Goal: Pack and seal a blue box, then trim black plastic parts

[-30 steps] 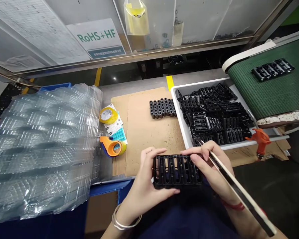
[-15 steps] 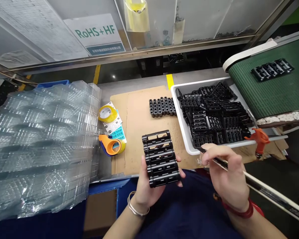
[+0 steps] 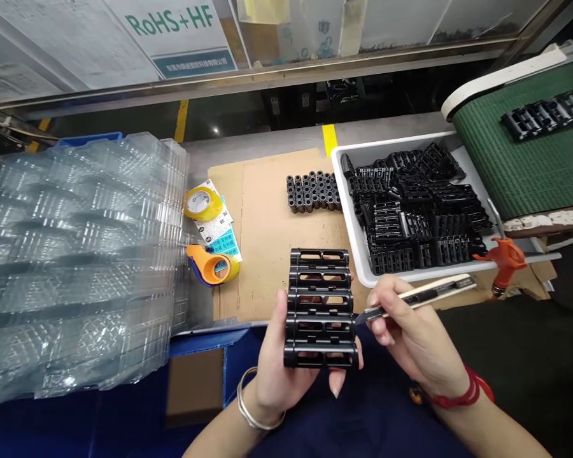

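My left hand (image 3: 286, 369) is closed round a black plastic frame (image 3: 321, 312) made of several joined tube-like sections with slots. Between the fingers of my right hand (image 3: 408, 331) is a utility knife (image 3: 423, 295) with a pale handle. Its dark tip meets, or comes very close to, the right edge of the frame. Beyond the frame, a block of short black tubes (image 3: 310, 193) stands on a cardboard sheet (image 3: 262, 235). To the right, a white bin (image 3: 358, 248) holds many black plastic frames (image 3: 410, 216).
Stacked clear plastic trays (image 3: 86, 267) fill the left side. A tape roll (image 3: 203, 203), printed labels (image 3: 224, 242) and an orange tape dispenser (image 3: 212, 266) lie beside the cardboard. An orange-handled tool (image 3: 503, 261) hangs at the bin's front edge. A green conveyor belt (image 3: 520, 172) carries another black frame (image 3: 547, 116).
The knife has swung round, its tip coming from near the bin to the frame's right edge. My left hand has moved the frame slightly right and turned it straighter. The view has shifted a little.
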### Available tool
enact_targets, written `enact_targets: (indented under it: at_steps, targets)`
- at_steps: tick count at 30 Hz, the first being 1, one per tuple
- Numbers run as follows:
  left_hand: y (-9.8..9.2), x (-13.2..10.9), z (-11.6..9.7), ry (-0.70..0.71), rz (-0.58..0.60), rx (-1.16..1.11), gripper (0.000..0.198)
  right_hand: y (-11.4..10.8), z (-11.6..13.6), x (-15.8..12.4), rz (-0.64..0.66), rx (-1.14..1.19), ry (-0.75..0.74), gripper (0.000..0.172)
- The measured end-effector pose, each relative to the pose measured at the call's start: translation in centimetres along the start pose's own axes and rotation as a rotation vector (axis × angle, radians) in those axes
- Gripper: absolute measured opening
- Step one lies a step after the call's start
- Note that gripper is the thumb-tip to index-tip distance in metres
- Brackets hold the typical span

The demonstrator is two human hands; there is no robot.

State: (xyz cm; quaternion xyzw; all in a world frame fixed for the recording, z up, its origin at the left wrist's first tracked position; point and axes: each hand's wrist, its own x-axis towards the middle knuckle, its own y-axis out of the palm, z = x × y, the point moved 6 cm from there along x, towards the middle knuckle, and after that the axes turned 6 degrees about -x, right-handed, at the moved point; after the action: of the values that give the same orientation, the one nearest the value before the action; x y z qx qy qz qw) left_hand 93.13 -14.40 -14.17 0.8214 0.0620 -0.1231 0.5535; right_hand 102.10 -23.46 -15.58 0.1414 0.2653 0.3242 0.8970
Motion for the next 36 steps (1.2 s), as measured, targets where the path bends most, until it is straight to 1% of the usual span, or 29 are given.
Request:
enact_targets:
  at_steps: [2, 4, 8, 10, 14, 17, 19, 23, 28, 32, 36]
  targets:
    - [0.1, 0.1, 0.3, -0.020, 0.000, -0.011, 0.079, 0.6, -0.5, -0.2, 0.018, 0.052, 0.049, 0.041]
    - [0.2, 0.1, 0.4, -0.011, 0.004, -0.014, 0.076, 1.0, -0.8, -0.4, 0.039, 0.102, 0.079, 0.042]
    - [0.3, 0.2, 0.7, -0.021, 0.028, -0.034, 0.072, 1.6, -1.5, -0.9, 0.096, 0.137, 0.131, 0.040]
    - [0.2, 0.2, 0.8, -0.035, 0.031, -0.055, 0.072, 1.6, -1.7, -1.1, 0.102, 0.133, 0.130, 0.040]
    - [-0.2, 0.1, 1.1, -0.065, 0.012, -0.080, 0.074, 1.5, -1.6, -1.2, 0.061, 0.107, 0.131, 0.041]
    - [-0.4, 0.0, 1.4, -0.083, 0.000, -0.089, 0.077, 1.7, -1.5, -1.2, 0.053, 0.093, 0.133, 0.042]
    - [-0.5, -0.1, 1.4, -0.090, -0.005, -0.096, 0.078, 1.7, -1.5, -1.2, 0.058, 0.088, 0.126, 0.042]
    - [-0.3, -0.1, 1.4, -0.134, 0.021, -0.131, 0.077, 1.7, -1.6, -1.2, 0.076, 0.062, 0.099, 0.040]
    - [-0.3, 0.1, 1.4, -0.165, 0.019, -0.147, 0.076, 1.7, -1.5, -1.3, 0.099, 0.065, 0.111, 0.039]
    - [-0.5, 0.3, 1.5, -0.186, 0.029, -0.154, 0.079, 1.6, -1.4, -1.3, 0.106, 0.061, 0.130, 0.043]
    - [-0.4, 0.3, 1.5, -0.183, 0.017, -0.132, 0.079, 1.6, -1.6, -1.0, 0.120, 0.059, 0.155, 0.042]
